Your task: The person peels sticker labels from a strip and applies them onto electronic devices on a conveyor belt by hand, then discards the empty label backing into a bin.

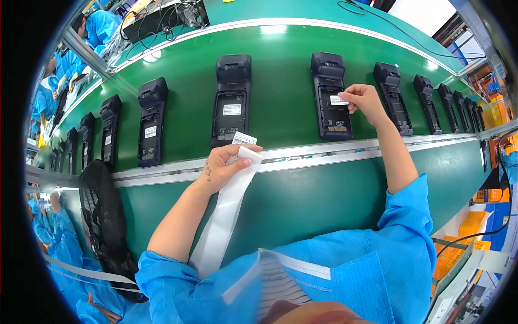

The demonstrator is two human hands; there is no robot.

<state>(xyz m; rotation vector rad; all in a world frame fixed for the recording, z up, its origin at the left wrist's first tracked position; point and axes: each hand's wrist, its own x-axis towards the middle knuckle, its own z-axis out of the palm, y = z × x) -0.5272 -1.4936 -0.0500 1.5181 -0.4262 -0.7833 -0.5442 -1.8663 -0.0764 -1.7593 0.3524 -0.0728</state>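
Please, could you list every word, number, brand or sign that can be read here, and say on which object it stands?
No text can be read with certainty.
Small white paper label in the right hand: print too small.
Printed white label above the left hand: fine print and symbols, too small.
White rectangular sticker inside a black handheld device: print too small.
Stickers in devices farther left: too small, too.

The worktop (302, 200) is coloured dark teal green, and the belt (280, 81) past its far edge a brighter green. Dark blue-black is worn by the devices (233, 67), white with dark print by each label (337, 100). The strip (221, 216) is white. Over the worktop's left end, the black bag (100, 200) is patterned with mesh. Blue sleeves (407, 208) and a striped grey-white collar (275, 283) are seen.
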